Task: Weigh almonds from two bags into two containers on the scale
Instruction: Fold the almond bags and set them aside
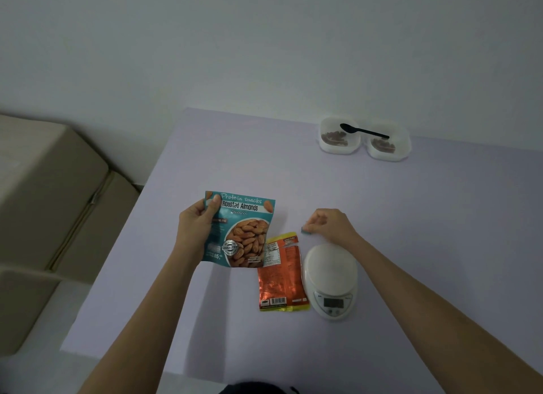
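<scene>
My left hand (197, 224) holds a teal roasted-almonds bag (244, 235) upright above the table by its top left corner. My right hand (329, 224) rests on the table just beyond the scale, fingers pinched on a small teal scrap (306, 232). An orange almond bag (281, 271) lies flat, partly under the teal bag. To its right stands a white kitchen scale (330, 279) with nothing on its platform. Two white containers (338, 136) (388, 142) at the far right hold a few almonds each; a black spoon (363, 130) lies across their rims.
The table (426, 232) has a lilac top; its left edge runs diagonally past my left arm. A beige cushioned seat (50, 194) stands to the left, below table level. A pale wall rises behind the table.
</scene>
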